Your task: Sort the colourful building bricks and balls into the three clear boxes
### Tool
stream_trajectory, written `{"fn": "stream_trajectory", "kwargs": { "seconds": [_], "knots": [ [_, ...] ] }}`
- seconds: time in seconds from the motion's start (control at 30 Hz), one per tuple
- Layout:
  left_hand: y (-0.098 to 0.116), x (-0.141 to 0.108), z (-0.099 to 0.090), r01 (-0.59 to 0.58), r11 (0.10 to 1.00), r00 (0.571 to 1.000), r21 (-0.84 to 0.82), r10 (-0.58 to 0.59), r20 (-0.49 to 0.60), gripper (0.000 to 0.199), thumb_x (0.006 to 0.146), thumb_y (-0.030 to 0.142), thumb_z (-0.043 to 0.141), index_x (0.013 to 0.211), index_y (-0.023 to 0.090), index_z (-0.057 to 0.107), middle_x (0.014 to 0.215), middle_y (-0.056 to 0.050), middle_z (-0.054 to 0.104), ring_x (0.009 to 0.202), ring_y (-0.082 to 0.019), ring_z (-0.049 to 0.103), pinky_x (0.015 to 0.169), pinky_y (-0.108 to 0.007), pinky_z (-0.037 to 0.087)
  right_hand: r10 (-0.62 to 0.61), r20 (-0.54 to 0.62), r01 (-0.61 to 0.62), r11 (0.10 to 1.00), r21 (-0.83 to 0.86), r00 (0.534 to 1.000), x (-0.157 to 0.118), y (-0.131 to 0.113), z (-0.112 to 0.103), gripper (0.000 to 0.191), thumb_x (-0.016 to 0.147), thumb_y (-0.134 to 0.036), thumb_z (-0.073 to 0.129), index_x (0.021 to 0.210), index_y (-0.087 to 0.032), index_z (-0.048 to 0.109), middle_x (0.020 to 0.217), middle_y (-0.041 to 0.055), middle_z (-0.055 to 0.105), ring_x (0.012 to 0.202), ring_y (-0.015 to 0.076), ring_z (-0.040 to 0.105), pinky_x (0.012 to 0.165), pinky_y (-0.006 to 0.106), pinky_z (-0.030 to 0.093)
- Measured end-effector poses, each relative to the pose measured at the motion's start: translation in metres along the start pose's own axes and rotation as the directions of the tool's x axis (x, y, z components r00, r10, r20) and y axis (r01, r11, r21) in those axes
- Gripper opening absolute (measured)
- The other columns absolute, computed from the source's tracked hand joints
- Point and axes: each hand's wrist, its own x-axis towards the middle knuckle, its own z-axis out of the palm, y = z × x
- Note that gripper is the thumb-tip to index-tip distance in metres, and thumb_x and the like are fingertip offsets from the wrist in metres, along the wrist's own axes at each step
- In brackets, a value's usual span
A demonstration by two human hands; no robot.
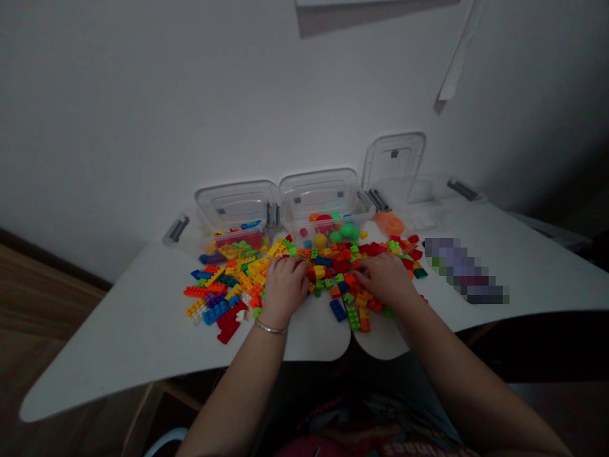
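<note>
A spread of colourful toy building bricks (pixel 257 273) covers the middle of the white table. My left hand (pixel 287 289), with a silver bangle at its wrist, rests over the bricks left of centre, fingers bent and a little apart, tips partly hidden. Beside its thumb sit a yellow brick (pixel 319 271) and red ones. On the right side of the pile, my right hand (pixel 387 279) reaches inward, its fingers apart and touching orange and red bricks (pixel 349 279). I see nothing held in either hand. A blue brick (pixel 338 310) and a green brick (pixel 353 317) lie between the hands, nearer me.
Behind the pile stand a transparent box of bricks (pixel 240 238), another with coloured balls (pixel 328 222), and a third (pixel 423 197) at right, their lids raised against the wall. An orange piece (pixel 390 222) lies near the third. A pixelated object (pixel 464 270) is at right. The table's front edge has a notch.
</note>
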Motion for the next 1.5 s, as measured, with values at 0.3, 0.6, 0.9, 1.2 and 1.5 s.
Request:
{"fn": "stream_trajectory", "kwargs": {
  "seconds": [0.3, 0.6, 0.9, 1.2, 1.5],
  "knots": [
    [0.0, 0.0, -0.002, 0.012, 1.0, 1.0, -0.024, -0.012, 0.013, 0.023, 0.085, 0.016, 0.054, 0.101, 0.02, 0.07, 0.103, -0.009, 0.069, 0.097, -0.025, 0.06, 0.097, -0.046, 0.043, 0.016, -0.019, -0.017, 0.999, -0.031, 1.0, -0.001, 0.004, 0.005, 0.021, 0.089, -0.033, 0.054, 0.091, -0.023, 0.072, 0.089, 0.0072, 0.073, 0.089, 0.0245, 0.063, 0.085, 0.037, 0.038],
    [0.0, -0.001, -0.002, 0.025, 0.998, 1.0, -0.061, -0.025, 0.012, 0.024, 0.085, 0.016, 0.053, 0.1, 0.022, 0.07, 0.104, -0.009, 0.069, 0.098, -0.026, 0.061, 0.098, -0.049, 0.042, -0.074, -0.065, 0.076, 0.997, 0.016, 0.995, 0.0, 0.01, 0.01, 0.014, 0.084, -0.032, 0.062, 0.089, -0.024, 0.072, 0.087, 0.0059, 0.073, 0.089, 0.0254, 0.062, 0.088, 0.039, 0.039],
    [0.0, -0.001, -0.001, 0.003, 0.999, 1.0, -0.044, -0.003, -0.008, 0.022, 0.085, 0.016, 0.053, 0.1, 0.02, 0.069, 0.103, -0.008, 0.069, 0.096, -0.025, 0.061, 0.097, -0.046, 0.043, -0.039, -0.117, 0.05, 0.994, 0.095, 0.992, -0.001, 0.013, 0.013, 0.018, 0.083, -0.028, 0.061, 0.096, -0.021, 0.071, 0.093, 0.007, 0.072, 0.093, 0.0249, 0.06, 0.087, 0.038, 0.04],
    [0.004, -0.004, 0.004, -0.008, 0.977, 1.0, -0.213, 0.008, -0.001, 0.028, 0.09, 0.019, 0.051, 0.116, 0.018, 0.063, 0.107, -0.01, 0.068, 0.101, -0.024, 0.06, 0.094, -0.043, 0.047, -0.079, -0.377, 0.233, 0.894, 0.383, 0.923, -0.002, 0.012, 0.015, 0.015, 0.084, -0.028, 0.061, 0.093, -0.021, 0.07, 0.096, 0.007, 0.071, 0.094, 0.0228, 0.062, 0.088, 0.038, 0.046],
    [0.021, 0.011, -0.012, 0.177, 0.705, 0.983, -0.687, -0.089, 0.163, 0.024, 0.09, 0.03, 0.057, 0.111, 0.022, 0.067, 0.102, -0.007, 0.072, 0.096, -0.021, 0.065, 0.088, -0.037, 0.052, -0.174, -0.524, 0.434, 0.792, 0.428, 0.834, -0.009, -0.02, -0.003, 0.01, 0.087, -0.028, 0.061, 0.09, -0.023, 0.069, 0.093, 0.0063, 0.071, 0.091, 0.021, 0.063, 0.086, 0.037, 0.048]
  ]
}}
